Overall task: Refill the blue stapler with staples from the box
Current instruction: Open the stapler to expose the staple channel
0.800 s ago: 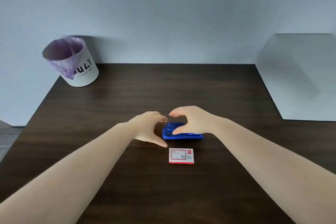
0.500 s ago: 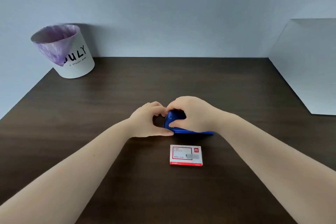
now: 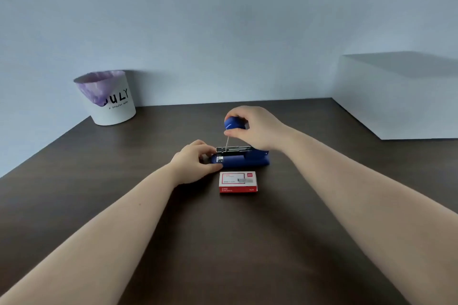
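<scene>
The blue stapler [image 3: 244, 161] lies on the dark wooden table [image 3: 148, 218], its lid swung up and the metal staple channel exposed. My right hand [image 3: 252, 127] grips the raised blue lid from above. My left hand [image 3: 195, 160] pinches the front end of the stapler's base and holds it down. A red and white staple box [image 3: 238, 182] lies closed on the table just in front of the stapler, apart from both hands.
A white bin [image 3: 109, 98] with a purple liner stands at the table's back left corner against the wall. A pale grey block [image 3: 401, 96] rises along the right edge of the table.
The stapler was closed under both hands; now my right hand has lifted its lid up, showing the metal channel. My left hand stays on the base's front end.
</scene>
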The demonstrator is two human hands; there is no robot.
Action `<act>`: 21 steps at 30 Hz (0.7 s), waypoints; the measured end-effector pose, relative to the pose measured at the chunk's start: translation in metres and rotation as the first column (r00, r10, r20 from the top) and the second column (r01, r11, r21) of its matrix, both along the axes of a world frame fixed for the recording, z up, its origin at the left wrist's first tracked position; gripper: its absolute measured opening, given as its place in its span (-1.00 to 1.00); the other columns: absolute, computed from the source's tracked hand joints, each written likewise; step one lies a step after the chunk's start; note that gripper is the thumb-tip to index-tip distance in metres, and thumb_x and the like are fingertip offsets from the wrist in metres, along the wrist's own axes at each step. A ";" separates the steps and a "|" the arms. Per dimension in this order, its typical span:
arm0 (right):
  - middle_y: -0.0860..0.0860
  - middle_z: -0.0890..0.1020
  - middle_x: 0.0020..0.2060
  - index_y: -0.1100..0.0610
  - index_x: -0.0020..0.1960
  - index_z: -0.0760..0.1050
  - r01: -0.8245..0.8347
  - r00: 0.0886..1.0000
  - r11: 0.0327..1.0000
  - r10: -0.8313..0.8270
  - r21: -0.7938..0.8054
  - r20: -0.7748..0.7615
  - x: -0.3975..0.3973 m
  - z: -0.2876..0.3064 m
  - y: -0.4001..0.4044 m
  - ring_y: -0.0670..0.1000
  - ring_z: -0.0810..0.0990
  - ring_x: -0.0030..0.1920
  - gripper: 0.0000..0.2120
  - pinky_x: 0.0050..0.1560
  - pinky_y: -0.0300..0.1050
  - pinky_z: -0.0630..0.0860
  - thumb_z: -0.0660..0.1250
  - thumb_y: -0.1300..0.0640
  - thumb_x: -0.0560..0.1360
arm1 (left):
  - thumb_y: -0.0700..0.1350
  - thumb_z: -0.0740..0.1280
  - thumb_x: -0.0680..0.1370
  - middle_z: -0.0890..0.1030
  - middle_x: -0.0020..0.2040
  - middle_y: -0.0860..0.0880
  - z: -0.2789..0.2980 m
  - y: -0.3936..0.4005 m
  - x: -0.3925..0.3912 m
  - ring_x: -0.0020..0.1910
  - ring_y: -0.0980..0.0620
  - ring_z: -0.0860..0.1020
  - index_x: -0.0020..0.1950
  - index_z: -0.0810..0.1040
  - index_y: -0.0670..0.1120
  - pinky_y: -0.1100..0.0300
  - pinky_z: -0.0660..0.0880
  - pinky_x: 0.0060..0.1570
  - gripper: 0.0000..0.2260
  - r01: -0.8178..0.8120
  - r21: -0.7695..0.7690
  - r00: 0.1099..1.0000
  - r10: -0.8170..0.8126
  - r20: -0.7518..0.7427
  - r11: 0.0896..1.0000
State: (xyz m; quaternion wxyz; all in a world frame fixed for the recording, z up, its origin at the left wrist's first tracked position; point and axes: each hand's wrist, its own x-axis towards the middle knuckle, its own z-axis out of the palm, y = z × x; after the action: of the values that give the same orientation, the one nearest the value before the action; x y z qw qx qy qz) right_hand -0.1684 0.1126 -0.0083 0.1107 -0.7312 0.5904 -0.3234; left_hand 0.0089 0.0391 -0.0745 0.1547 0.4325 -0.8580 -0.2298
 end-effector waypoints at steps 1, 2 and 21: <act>-0.01 0.60 -0.06 0.14 0.08 0.52 0.010 1.000 1.000 -0.010 0.008 -0.009 -0.004 0.005 0.003 0.01 0.55 -0.06 -0.78 -0.07 -0.24 0.45 0.37 0.10 0.47 | 0.08 0.42 0.40 0.46 0.04 0.05 0.001 0.001 0.001 0.04 -0.01 0.51 0.01 0.52 0.15 -0.07 0.42 0.24 -0.78 0.007 -0.002 1.000 -0.007 0.008 1.000; 0.02 0.61 -0.03 0.14 0.08 0.52 0.026 0.999 1.000 -0.025 0.018 -0.022 -0.010 0.011 0.006 0.04 0.56 -0.03 -0.77 -0.01 -0.17 0.48 0.37 0.09 0.47 | 0.09 0.42 0.39 0.46 0.04 0.06 0.002 0.001 0.002 0.04 -0.01 0.51 0.00 0.51 0.16 -0.08 0.43 0.23 -0.78 0.012 -0.007 1.000 -0.012 0.010 1.000; 0.10 0.64 -0.16 0.08 -0.04 0.48 0.189 0.974 0.960 -0.209 0.208 0.082 -0.110 -0.005 0.050 0.01 0.52 -0.27 -0.92 -0.12 0.02 0.50 0.32 0.10 0.49 | 0.01 0.44 0.41 0.48 0.02 0.06 -0.003 -0.005 0.006 -0.01 0.02 0.52 -0.02 0.51 0.12 0.00 0.45 0.21 -0.81 0.050 -0.009 0.996 -0.051 -0.070 0.999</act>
State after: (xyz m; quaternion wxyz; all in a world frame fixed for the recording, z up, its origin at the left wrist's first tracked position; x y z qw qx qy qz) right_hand -0.2782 0.1630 -0.0138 0.1803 -0.6357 0.6838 -0.3095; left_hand 0.0146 0.0337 -0.0778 0.1807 0.4016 -0.8636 -0.2455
